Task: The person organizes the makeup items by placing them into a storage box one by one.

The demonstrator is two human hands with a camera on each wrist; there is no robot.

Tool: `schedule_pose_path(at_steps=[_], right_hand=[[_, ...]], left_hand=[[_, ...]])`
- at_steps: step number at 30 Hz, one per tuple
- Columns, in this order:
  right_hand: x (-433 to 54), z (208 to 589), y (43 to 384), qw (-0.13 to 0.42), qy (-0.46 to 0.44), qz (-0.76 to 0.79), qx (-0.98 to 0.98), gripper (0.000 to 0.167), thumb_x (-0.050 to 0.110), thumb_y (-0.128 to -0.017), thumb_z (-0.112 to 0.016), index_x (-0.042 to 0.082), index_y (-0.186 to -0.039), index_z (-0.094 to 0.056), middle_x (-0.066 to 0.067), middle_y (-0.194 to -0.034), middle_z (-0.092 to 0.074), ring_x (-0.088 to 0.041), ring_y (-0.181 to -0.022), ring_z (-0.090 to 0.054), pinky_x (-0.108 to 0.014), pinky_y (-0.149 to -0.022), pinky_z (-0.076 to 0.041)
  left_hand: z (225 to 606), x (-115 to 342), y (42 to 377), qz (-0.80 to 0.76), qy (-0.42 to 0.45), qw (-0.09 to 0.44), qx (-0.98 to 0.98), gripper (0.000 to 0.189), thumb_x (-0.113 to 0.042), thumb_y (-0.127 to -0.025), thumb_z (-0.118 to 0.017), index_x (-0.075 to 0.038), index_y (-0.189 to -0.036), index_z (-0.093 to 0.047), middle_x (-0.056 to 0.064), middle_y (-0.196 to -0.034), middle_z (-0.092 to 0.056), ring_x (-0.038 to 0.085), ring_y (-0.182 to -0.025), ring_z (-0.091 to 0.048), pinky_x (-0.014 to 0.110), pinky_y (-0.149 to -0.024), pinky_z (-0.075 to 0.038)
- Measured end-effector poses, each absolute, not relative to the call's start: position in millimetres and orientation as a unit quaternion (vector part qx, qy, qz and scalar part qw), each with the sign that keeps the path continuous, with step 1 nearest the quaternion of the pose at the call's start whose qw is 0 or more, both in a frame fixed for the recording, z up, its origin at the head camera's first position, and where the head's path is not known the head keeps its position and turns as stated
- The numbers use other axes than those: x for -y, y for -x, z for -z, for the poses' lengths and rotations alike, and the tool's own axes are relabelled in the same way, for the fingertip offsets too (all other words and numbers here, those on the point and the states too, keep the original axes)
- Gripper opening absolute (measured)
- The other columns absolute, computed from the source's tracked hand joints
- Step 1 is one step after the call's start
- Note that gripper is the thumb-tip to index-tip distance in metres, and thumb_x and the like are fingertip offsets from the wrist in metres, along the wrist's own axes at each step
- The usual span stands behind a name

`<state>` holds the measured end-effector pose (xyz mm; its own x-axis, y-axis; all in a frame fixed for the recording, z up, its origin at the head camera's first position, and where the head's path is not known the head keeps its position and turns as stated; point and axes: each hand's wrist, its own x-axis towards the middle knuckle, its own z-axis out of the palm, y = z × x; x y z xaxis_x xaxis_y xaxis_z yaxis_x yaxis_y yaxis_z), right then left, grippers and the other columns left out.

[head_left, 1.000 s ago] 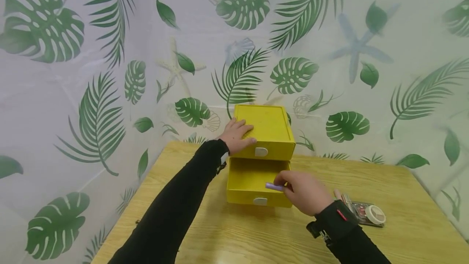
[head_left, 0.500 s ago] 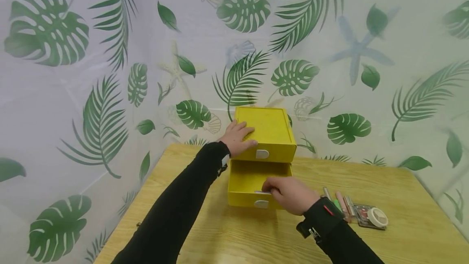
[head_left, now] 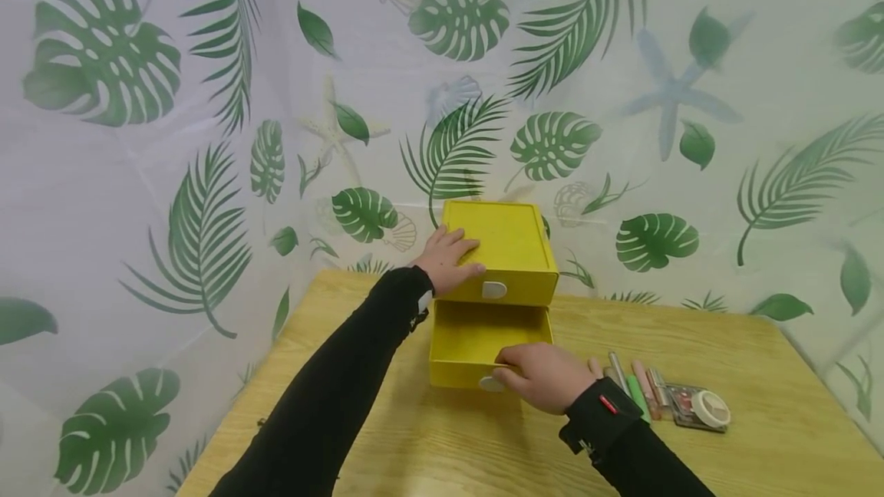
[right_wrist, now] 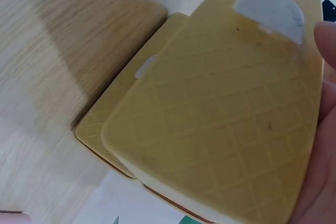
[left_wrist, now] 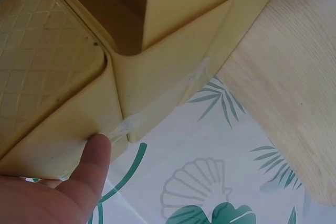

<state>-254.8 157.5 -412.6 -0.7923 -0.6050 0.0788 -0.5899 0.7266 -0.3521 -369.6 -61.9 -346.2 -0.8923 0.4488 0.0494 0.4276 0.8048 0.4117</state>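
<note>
A yellow two-drawer box stands at the table's far edge with its lower drawer pulled out. My left hand rests flat on the box's top left corner. In the left wrist view its thumb lies against the box's side. My right hand holds the drawer's front wall, fingers over the rim and thumb beside the white handle. The right wrist view is filled by the drawer front. The drawer's contents are hidden.
Several makeup sticks and a compact lie on the wooden table just right of my right wrist. A leaf-print curtain hangs close behind and to the left of the box.
My right hand carried a small purple stick into the open drawer, let it go, and drew back to the drawer's front wall. The left hand stayed on the box.
</note>
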Motion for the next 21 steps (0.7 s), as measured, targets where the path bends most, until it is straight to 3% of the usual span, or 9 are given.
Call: schedule_pose_path(at_steps=[5,10,13,16,21], right_hand=[[-162.5,414.5,252.4,0.007,0.323,0.202,-0.925,0.016,0.032,-0.104,-0.060,0.022,-0.104,-0.072,0.015,-0.088,-0.064,-0.005,-0.077,-0.059,-0.033,-0.070,-0.053],[-171.3,414.2,249.8,-0.014,0.321,0.235,-0.917,0.021,0.029,-0.105,-0.058,0.016,-0.113,-0.073,0.005,-0.107,-0.069,-0.021,-0.102,-0.064,-0.044,-0.087,-0.055],[-179.7,412.5,248.9,-0.040,0.298,0.261,-0.917,0.020,0.024,-0.105,-0.059,0.013,-0.115,-0.072,0.001,-0.112,-0.067,-0.028,-0.108,-0.063,-0.047,-0.091,-0.053],[-192.7,408.0,248.8,-0.071,0.259,0.277,-0.923,0.018,0.020,-0.104,-0.060,0.012,-0.116,-0.071,-0.002,-0.115,-0.067,-0.029,-0.109,-0.063,-0.048,-0.091,-0.053],[-222.8,407.1,251.5,-0.099,0.177,0.273,-0.940,0.020,0.018,-0.103,-0.061,0.011,-0.119,-0.071,-0.005,-0.113,-0.069,-0.026,-0.100,-0.065,-0.046,-0.081,-0.056]], left_hand=[[346.1,60.0,367.9,-0.214,-0.230,0.022,-0.949,0.062,-0.047,-0.104,-0.052,-0.017,-0.157,-0.040,0.010,-0.167,-0.023,0.032,-0.155,-0.002,0.048,-0.125,-0.012],[345.9,59.5,367.1,-0.214,-0.228,0.024,-0.950,0.062,-0.048,-0.104,-0.051,-0.018,-0.157,-0.040,0.010,-0.167,-0.022,0.032,-0.155,-0.002,0.049,-0.125,-0.012],[345.6,59.9,367.9,-0.210,-0.229,0.026,-0.950,0.063,-0.049,-0.104,-0.051,-0.018,-0.158,-0.039,0.010,-0.167,-0.022,0.032,-0.155,-0.001,0.049,-0.125,-0.012],[345.2,60.8,368.8,-0.213,-0.233,0.027,-0.948,0.063,-0.048,-0.104,-0.051,-0.018,-0.158,-0.039,0.010,-0.167,-0.021,0.033,-0.155,-0.001,0.049,-0.125,-0.012],[345.1,62.0,369.0,-0.218,-0.237,0.023,-0.946,0.062,-0.046,-0.104,-0.052,-0.016,-0.157,-0.040,0.011,-0.166,-0.022,0.033,-0.155,-0.002,0.049,-0.125,-0.012]])
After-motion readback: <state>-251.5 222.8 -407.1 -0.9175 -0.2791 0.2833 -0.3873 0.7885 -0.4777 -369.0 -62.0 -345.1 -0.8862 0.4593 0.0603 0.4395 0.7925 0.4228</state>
